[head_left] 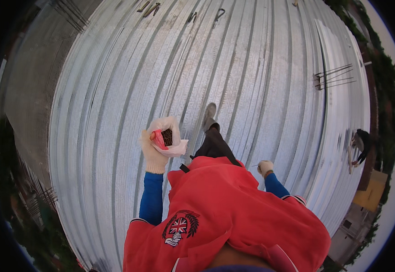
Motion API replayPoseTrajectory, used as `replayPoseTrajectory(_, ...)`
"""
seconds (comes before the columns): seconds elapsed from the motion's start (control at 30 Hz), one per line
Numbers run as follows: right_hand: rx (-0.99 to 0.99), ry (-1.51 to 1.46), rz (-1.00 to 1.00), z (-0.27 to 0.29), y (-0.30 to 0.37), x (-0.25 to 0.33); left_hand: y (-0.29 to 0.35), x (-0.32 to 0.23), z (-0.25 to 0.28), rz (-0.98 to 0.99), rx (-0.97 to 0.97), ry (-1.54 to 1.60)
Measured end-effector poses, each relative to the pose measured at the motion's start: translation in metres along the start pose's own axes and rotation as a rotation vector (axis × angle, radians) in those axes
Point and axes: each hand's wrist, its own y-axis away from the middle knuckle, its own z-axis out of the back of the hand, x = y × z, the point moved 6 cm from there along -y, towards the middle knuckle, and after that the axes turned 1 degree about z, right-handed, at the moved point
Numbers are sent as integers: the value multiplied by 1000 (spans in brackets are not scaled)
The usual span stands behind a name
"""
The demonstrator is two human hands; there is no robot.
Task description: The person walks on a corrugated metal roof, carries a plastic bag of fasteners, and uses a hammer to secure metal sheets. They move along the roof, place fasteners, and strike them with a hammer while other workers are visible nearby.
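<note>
My left hand point(154, 154), in a cream knit glove, is closed on the rim of a white plastic bag point(177, 146) with a red inner part. The bag's mouth gapes upward, and small dark pieces like nails or screws point(167, 137) lie inside. Lower down on the right, my right hand point(265, 167) is a gloved fist beside my hip. A short thin thing point(254, 165) sticks out from its fingers, too small to name. Both hands are above ribbed metal decking point(115, 113).
My shoe point(210, 112) steps on the ribs. Several hand tools point(151, 9) lie at the far edge. Upright rebar point(336, 76) pokes through the deck at right, and more bars point(72, 16) rise at far left. Another person point(362, 144) bends at the right edge.
</note>
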Motion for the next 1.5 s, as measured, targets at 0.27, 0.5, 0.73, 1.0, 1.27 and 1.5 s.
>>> replayPoseTrajectory(0.27,-85,100,-69,-74,-216,304,-133,-7,-130,-99,-262,66)
replayPoseTrajectory(0.5,-44,456,390,-128,-385,644,-253,-38,-213,-176,-291,140)
replayPoseTrajectory(0.73,70,340,326,-220,-448,787,-424,-91,-249,-213,-340,63)
replayPoseTrajectory(1.0,-32,259,-107,-221,-497,702,-602,-211,-344,-138,-263,34)
replayPoseTrajectory(1.27,3,320,-224,-285,-572,771,-729,-291,-358,-248,-326,16)
replayPoseTrajectory(1.5,32,400,-70,-402,-691,989,-880,-352,-385,-201,-432,111)
